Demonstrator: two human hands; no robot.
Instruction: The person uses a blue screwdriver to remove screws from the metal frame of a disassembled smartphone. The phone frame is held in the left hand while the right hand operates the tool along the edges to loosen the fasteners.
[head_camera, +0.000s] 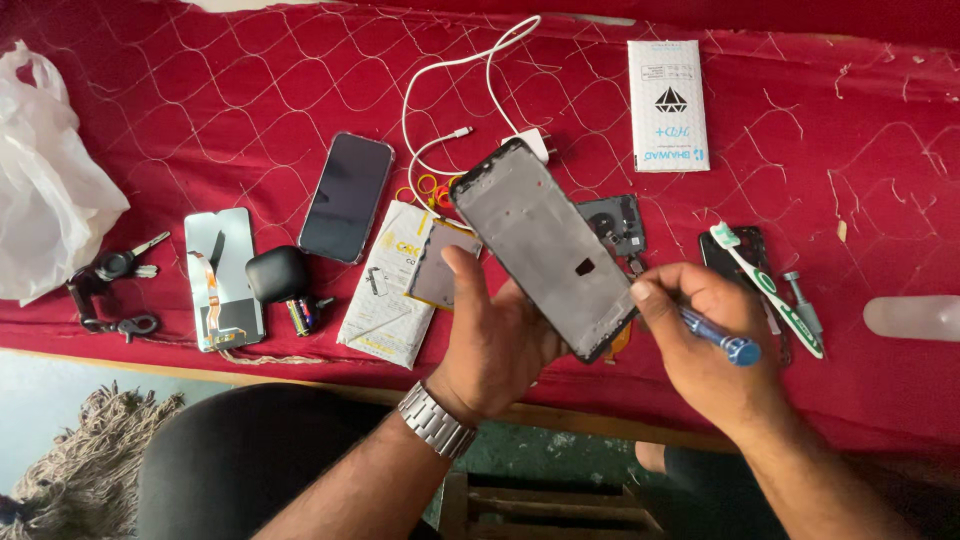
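left hand (495, 335) clamps phone frame (545, 245) by edges | thin, light, likely fragile | right hand (700, 345) closed round blue screwdriver (715, 335)

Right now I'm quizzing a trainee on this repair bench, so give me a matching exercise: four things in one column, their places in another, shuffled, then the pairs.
Things:
1. phone frame
2. blue-handled screwdriver
3. toothbrush
4. white plastic bag

Places:
A. far left on the red cloth
B. held up in the left hand
C. lying on the cloth beyond the right hand
D. in the right hand

Pairs: 1-B, 2-D, 3-C, 4-A
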